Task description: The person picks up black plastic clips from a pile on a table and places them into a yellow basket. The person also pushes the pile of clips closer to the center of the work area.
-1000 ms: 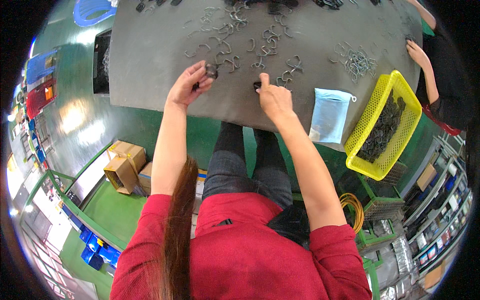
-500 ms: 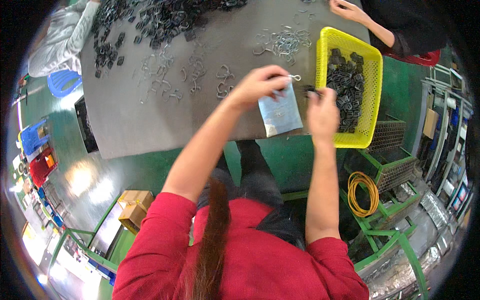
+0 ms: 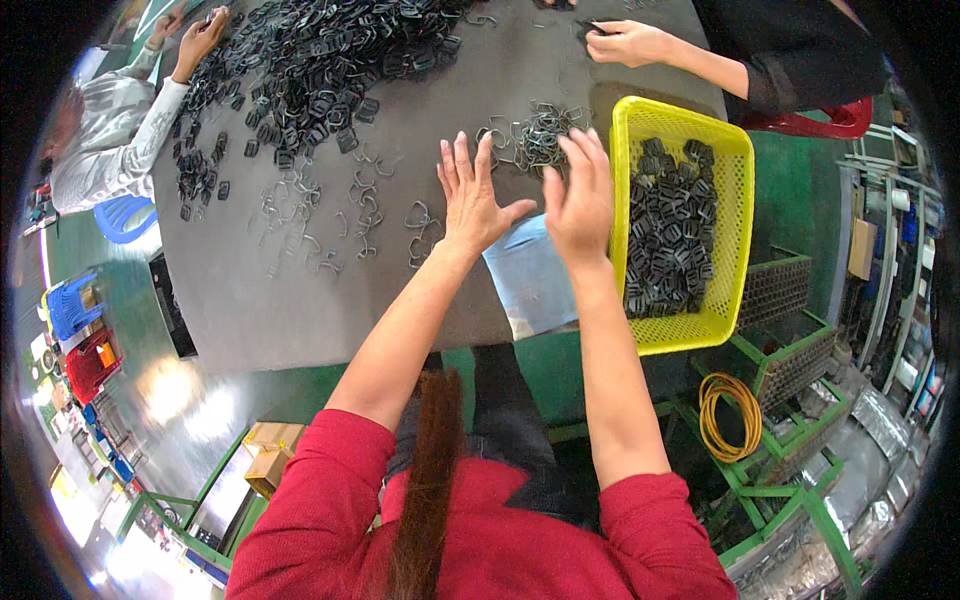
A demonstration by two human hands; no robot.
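Note:
My left hand [image 3: 472,205] is spread over the table with nothing in it, just left of a pale blue cloth-like sheet [image 3: 535,285]. My right hand [image 3: 582,212] also has its fingers stretched out and holds nothing I can see; its wrist crosses the sheet's right edge. Beyond the two hands lies a small heap of bent metal wire hooks [image 3: 540,135]. Close to the right hand stands a yellow perforated basket [image 3: 742,200] holding many black plastic buckles [image 3: 675,230]. More loose hooks [image 3: 368,205] lie in clusters to the left.
A large pile of black buckles [image 3: 320,75] covers the far left of the grey table [image 3: 250,320]. Co-workers' hands are at the far left [image 3: 200,45] and far right [image 3: 630,45]. A coiled orange hose [image 3: 728,415] hangs on a green frame below right.
The metal hook in my left hand and the black piece in my right are gone from them. Both hands have opened and my right has moved left, away from the basket. The view has shifted.

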